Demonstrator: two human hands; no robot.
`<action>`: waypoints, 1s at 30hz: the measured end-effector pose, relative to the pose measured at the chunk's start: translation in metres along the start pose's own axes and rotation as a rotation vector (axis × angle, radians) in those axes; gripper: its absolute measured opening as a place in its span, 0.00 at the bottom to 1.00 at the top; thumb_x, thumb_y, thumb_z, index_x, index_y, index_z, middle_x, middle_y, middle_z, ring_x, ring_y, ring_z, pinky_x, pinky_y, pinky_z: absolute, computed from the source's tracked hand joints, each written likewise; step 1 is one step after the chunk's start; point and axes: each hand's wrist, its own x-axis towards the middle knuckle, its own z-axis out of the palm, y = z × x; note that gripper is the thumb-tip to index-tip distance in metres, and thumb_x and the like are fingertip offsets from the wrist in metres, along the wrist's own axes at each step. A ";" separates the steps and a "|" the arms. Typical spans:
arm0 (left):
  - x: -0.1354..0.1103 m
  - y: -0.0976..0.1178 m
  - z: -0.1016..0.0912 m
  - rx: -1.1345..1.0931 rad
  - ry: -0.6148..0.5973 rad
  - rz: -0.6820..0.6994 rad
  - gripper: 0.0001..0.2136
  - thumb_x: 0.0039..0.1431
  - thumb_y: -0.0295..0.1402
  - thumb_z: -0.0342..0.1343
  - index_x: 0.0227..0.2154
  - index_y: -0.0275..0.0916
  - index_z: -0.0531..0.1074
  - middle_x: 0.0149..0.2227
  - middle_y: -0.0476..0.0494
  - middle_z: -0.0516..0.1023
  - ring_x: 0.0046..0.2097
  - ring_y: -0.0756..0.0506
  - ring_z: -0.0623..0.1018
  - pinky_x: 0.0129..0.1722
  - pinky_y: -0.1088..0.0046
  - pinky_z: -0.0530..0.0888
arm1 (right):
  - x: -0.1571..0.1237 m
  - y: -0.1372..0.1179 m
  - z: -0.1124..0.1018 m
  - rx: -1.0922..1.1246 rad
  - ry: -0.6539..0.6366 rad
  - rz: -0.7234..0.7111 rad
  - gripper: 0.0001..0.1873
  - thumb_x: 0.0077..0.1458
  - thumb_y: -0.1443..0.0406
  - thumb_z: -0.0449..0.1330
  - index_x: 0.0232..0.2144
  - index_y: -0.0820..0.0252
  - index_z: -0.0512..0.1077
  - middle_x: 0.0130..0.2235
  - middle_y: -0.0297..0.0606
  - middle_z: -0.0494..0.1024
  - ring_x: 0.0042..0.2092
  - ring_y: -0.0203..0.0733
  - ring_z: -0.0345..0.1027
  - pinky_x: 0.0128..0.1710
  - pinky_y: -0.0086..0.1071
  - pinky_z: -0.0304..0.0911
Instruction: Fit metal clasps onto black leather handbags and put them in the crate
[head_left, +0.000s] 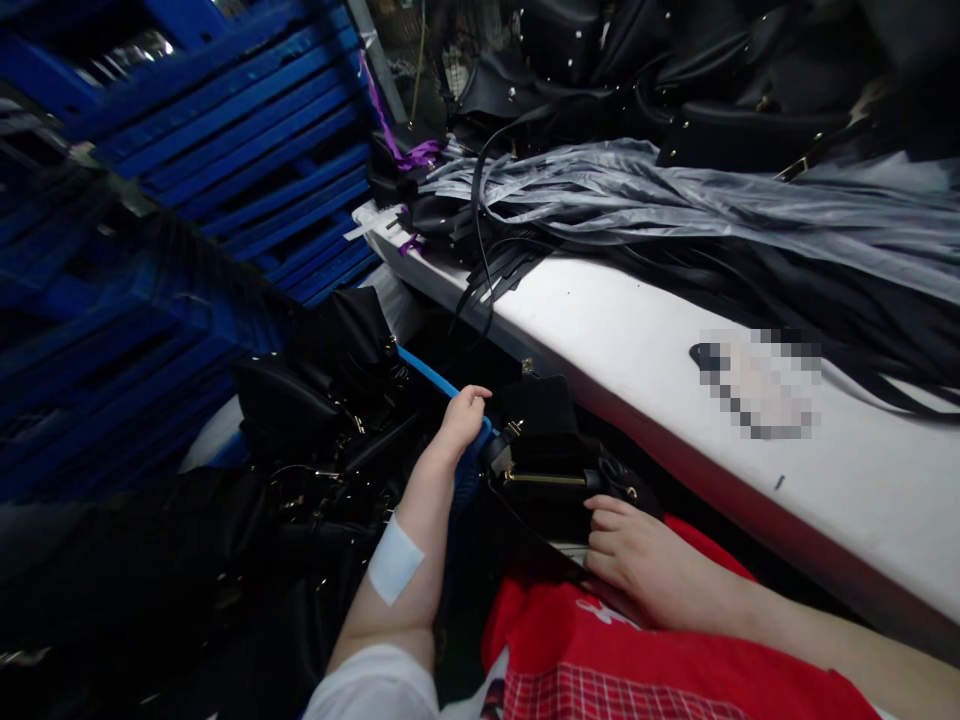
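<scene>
A black handbag (547, 485) with gold-coloured fittings and an upright flap lies in front of me, against my red apron (675, 665). My right hand (626, 548) is closed on the bag's near right edge, the fingers bent over it. My left hand (466, 412) is out beyond the bag's left side, at the blue rim (427, 370) of a crate. Its fingers look curled together, and what they hold, if anything, is hidden. More black bags (337, 400) with shiny fittings are heaped left of my left arm.
A white tabletop (600, 320) runs along the right, with black straps (720, 285) and grey plastic wrapping (637, 190) on it. A blurred-out item (757, 390) lies there too. Black bags (720, 130) are piled behind. Blue slatted crates (255, 150) stand stacked at left.
</scene>
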 end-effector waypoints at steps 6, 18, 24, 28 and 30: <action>0.012 0.010 0.004 0.050 -0.112 0.131 0.15 0.44 0.39 0.68 0.31 0.34 0.76 0.26 0.48 0.74 0.30 0.48 0.74 0.32 0.74 0.69 | 0.000 -0.003 0.006 -0.078 0.004 -0.045 0.12 0.62 0.66 0.54 0.27 0.57 0.71 0.28 0.34 0.75 0.37 0.40 0.66 0.63 0.37 0.46; -0.127 0.067 0.019 0.720 0.106 1.033 0.07 0.64 0.32 0.55 0.31 0.36 0.75 0.25 0.47 0.74 0.28 0.48 0.72 0.28 0.71 0.65 | 0.002 0.049 -0.037 0.450 0.162 0.420 0.11 0.57 0.66 0.53 0.39 0.61 0.74 0.40 0.45 0.77 0.43 0.48 0.70 0.48 0.43 0.65; -0.161 0.047 0.043 0.869 -0.026 1.127 0.06 0.64 0.29 0.53 0.35 0.34 0.74 0.24 0.48 0.73 0.26 0.46 0.71 0.25 0.67 0.63 | 0.009 0.045 -0.020 1.723 0.197 0.722 0.29 0.53 0.41 0.54 0.27 0.62 0.70 0.20 0.36 0.71 0.18 0.32 0.60 0.14 0.24 0.50; -0.167 0.046 0.050 0.838 -0.129 1.102 0.05 0.63 0.31 0.55 0.32 0.36 0.73 0.25 0.48 0.73 0.27 0.46 0.72 0.26 0.68 0.65 | 0.015 0.037 -0.009 1.686 0.152 0.786 0.26 0.49 0.48 0.65 0.18 0.62 0.63 0.12 0.27 0.62 0.13 0.26 0.46 0.13 0.23 0.38; -0.168 0.050 0.051 0.738 -0.158 1.039 0.10 0.62 0.39 0.57 0.32 0.36 0.73 0.25 0.48 0.73 0.28 0.46 0.74 0.27 0.68 0.67 | 0.016 0.033 -0.004 1.658 0.132 0.771 0.27 0.50 0.47 0.64 0.16 0.61 0.62 0.11 0.26 0.60 0.14 0.26 0.45 0.14 0.23 0.37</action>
